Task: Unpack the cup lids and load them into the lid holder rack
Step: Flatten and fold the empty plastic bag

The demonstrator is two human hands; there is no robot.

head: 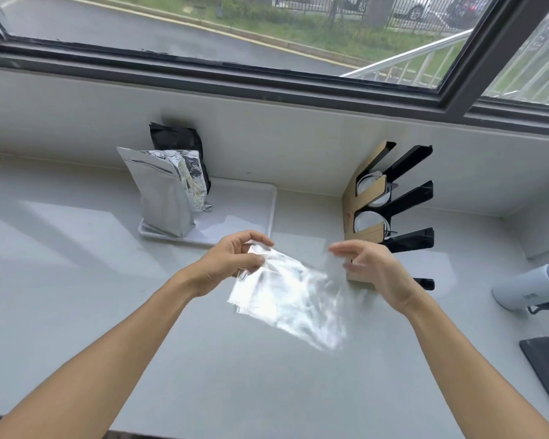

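Lids [366,221], white, sit in lid holder rack [390,210] slots | left hand [232,264] pinches emptied clear plastic bag [289,299] | right hand [371,270] released, fingers relaxed | step: unpacking seems done | next: likely discard bag.

Silver foil pouch [165,198] on white tray [251,204], far left on grey tabletop [76,280]; black-and-cardboard lid rack [390,210] to right; clear plastic bag [292,299] between, nearer.

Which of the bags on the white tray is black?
The black bag, standing at the back against the wall; the two in front of it on the white tray are silver foil.
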